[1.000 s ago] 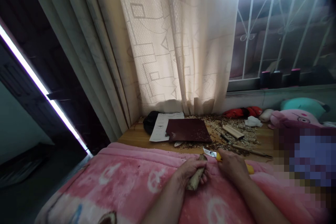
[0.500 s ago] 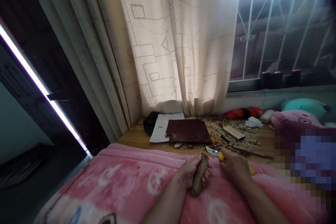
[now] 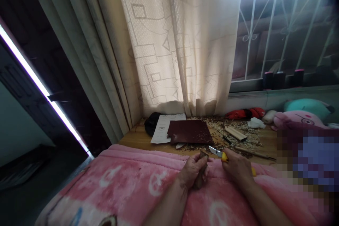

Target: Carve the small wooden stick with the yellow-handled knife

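My left hand is closed around a short brown piece of wood, its thumb lying across it. The wood's upper end shows above the fingers and its lower end sticks out below the palm. To the right, my right hand grips a yellow-handled utility knife, its blade bare and pointing up and left. The blade is apart from the wood. Both hands are over a pink blanket. Beyond them, a dark red board lies on the wooden table.
Wood shavings cover much of the table. A pale wood block, a thin stick, crumpled tissue and a printed sheet lie there. A pink plush toy sits at the right.
My left hand has turned, bringing its thumb across the wood and hiding more of it. The knife has shifted slightly right, still in my right hand.
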The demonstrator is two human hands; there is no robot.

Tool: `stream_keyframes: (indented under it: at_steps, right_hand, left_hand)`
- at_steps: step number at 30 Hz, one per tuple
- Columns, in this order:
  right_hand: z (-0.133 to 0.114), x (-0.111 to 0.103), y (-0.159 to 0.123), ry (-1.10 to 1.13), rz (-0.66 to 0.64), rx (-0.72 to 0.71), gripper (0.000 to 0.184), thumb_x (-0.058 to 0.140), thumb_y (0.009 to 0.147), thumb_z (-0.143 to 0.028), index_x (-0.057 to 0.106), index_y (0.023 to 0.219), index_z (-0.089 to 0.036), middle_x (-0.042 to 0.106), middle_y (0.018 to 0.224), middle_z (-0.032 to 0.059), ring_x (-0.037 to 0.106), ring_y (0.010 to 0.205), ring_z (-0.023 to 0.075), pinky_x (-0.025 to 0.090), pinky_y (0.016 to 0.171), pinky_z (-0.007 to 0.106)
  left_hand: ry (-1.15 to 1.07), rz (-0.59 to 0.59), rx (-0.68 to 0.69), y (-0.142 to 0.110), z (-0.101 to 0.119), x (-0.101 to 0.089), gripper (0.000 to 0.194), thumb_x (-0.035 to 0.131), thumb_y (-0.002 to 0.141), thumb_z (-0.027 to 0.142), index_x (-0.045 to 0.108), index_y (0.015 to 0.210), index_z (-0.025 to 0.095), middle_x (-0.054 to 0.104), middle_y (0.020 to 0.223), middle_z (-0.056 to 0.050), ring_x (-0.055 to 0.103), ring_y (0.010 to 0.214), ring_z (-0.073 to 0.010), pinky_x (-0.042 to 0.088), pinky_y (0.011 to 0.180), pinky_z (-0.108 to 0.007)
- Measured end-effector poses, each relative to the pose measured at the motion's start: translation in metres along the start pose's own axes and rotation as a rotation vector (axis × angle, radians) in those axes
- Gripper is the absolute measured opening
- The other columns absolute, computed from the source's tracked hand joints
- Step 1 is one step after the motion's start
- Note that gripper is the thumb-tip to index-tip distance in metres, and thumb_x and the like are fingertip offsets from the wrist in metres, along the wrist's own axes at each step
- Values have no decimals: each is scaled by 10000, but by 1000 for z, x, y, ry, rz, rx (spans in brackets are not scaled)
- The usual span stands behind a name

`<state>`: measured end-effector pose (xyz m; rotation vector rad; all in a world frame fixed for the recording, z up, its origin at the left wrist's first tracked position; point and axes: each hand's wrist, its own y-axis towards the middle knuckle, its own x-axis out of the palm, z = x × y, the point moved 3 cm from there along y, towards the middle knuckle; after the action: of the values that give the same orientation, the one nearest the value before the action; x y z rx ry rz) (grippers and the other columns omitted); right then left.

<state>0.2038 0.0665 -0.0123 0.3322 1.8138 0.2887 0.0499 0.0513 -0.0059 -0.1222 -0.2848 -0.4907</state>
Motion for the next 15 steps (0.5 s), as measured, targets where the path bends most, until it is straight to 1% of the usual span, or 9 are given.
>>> stream_keyframes:
  at_steps: [3,6,11,15]
  right_hand:
    - [-1,-1,0,13,20,-9,79,408,655,-219,486,664,-215,540,616,-26,434,556,90,157,494,219]
    - [-3,-2,-1,37,35,-25,78,412,645,-206,489,660,-210,534,603,-26,432,556,87,162,501,217]
    - [-4,-1,-1,51,38,-33,85,410,649,-206,495,650,-210,528,594,-27,423,548,83,150,493,221]
    - [-2,2,-2,48,40,-16,102,407,663,-225,508,675,-213,527,591,-20,420,550,86,144,488,222]
  left_hand:
    - [59,64,92,-2,5,2,279,503,667,335,506,848,122,463,488,23,389,388,-38,294,404,-156]
    - [80,101,112,-5,8,4,286,550,629,307,533,833,107,484,517,10,402,410,-36,295,418,-154]
    - [101,74,82,-6,9,7,326,544,634,322,521,878,108,489,535,4,406,429,-40,282,415,-151]
    - [66,7,40,-1,2,3,312,547,635,316,482,874,125,521,611,-14,457,495,-60,328,480,-168]
